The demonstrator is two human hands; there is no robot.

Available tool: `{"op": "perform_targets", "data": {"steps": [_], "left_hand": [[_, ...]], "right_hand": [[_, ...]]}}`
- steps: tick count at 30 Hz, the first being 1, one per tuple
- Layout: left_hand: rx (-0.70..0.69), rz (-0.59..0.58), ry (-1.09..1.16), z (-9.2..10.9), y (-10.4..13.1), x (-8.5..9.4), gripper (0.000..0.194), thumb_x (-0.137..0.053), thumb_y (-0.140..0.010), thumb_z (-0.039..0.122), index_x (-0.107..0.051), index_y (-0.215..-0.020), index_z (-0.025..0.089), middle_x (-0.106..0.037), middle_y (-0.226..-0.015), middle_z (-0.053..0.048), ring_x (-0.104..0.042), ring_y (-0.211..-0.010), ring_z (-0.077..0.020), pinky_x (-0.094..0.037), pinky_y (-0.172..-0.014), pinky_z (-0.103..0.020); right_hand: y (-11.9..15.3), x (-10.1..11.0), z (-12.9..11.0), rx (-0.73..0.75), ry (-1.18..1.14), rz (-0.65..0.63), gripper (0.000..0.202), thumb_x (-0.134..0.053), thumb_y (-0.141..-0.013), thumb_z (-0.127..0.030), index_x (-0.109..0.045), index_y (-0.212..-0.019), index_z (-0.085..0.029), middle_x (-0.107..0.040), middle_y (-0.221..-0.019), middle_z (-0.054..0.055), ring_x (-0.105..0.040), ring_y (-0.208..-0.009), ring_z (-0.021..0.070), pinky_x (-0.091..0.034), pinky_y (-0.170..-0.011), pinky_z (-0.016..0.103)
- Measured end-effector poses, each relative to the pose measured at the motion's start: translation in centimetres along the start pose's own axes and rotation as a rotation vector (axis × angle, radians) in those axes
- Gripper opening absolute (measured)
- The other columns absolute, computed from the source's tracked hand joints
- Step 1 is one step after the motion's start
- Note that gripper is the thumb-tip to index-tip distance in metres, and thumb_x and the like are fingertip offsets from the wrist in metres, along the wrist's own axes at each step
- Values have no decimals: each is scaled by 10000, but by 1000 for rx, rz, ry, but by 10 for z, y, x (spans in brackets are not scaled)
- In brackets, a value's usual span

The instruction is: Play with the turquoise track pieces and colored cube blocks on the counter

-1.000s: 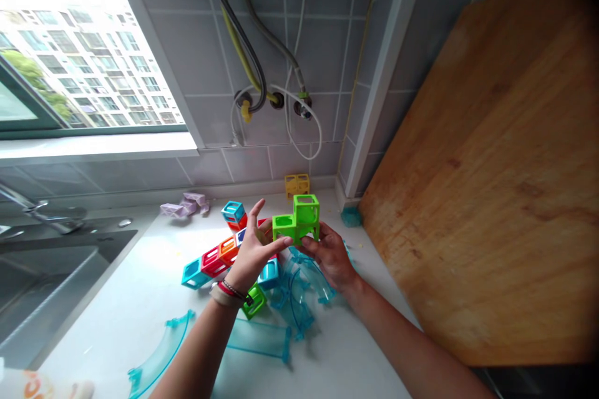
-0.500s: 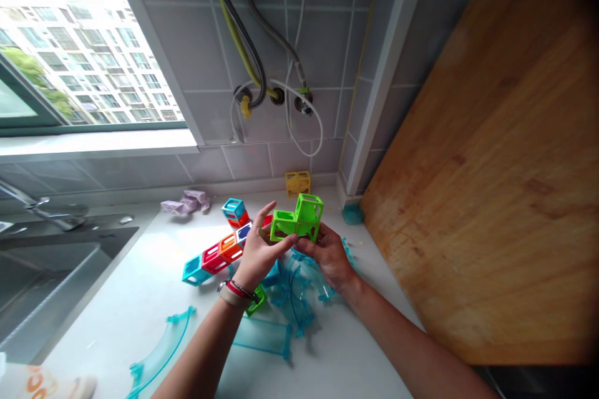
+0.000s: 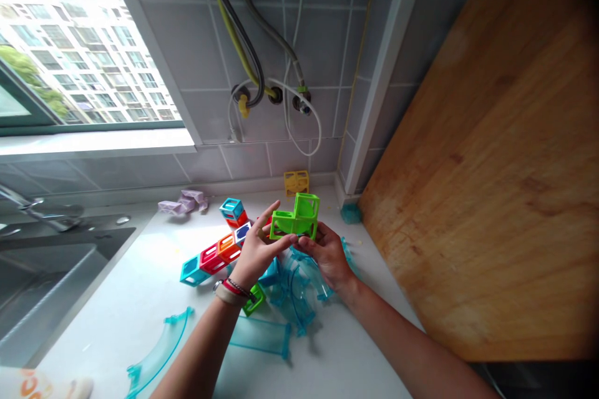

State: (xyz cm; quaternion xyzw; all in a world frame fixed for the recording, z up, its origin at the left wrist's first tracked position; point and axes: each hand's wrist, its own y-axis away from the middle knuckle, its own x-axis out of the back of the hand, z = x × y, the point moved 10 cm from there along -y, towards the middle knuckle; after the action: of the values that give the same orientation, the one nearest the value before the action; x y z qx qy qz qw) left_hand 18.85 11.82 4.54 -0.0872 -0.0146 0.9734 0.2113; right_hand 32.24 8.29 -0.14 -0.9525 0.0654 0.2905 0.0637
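Note:
Between both hands, above the counter, is an L-shaped group of joined green cube blocks (image 3: pixel 299 219). My left hand (image 3: pixel 258 250) grips its left end, thumb in front and forefinger raised. My right hand (image 3: pixel 328 255) pinches its lower right corner with thumb and fingers. Beneath the hands lies a heap of clear blue track pieces (image 3: pixel 294 293). Left of my left hand runs a row of red, orange and blue cube blocks (image 3: pixel 218 254). A loose green block (image 3: pixel 254 300) shows beside my left wrist.
A curved blue track piece (image 3: pixel 161 352) and a flat one (image 3: pixel 262 336) lie at the front. Lilac blocks (image 3: pixel 185 202) and yellow blocks (image 3: pixel 296 182) stand near the wall. A sink (image 3: pixel 60 287) is at left; a wooden board (image 3: pixel 491 187) leans at right.
The green blocks have turned very slightly in my hands. The whole view has shifted a little; the grip looks the same and the other blocks stay put.

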Motion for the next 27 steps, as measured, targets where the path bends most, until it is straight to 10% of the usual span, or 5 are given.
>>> {"op": "perform_targets", "data": {"steps": [12,17,27], "left_hand": [[-46,-36,-16,11,1,6,1015,-843,-803,331,-264,-1635,269,-769,-1111,-66,-751,-1003,-253,-614,-906,-376],[-86,30,-10,14,1,15,923,-844,-796,333,-374,-1586,249,-752,-1100,-79,-751,-1003,-274,-634,-892,-408],[-46,8,41,0,0,8,823,-859,-768,390,-463,-1473,237,-749,-1099,-91,-769,-901,-257,-671,-741,-354]], "right_hand": [[-3,9,-24,96,131,25,471,-757,-865,-537,-653,-1240,-271,-728,-1164,52,-718,-941,203,-598,-754,298],[-6,15,-30,106,165,40,303,-775,-862,-464,-724,-1048,-230,-685,-798,-3,-619,-682,134,-520,-596,222],[1,6,-27,58,136,17,257,-762,-868,-449,-757,-981,-218,-727,-849,19,-672,-733,164,-562,-554,235]]}}
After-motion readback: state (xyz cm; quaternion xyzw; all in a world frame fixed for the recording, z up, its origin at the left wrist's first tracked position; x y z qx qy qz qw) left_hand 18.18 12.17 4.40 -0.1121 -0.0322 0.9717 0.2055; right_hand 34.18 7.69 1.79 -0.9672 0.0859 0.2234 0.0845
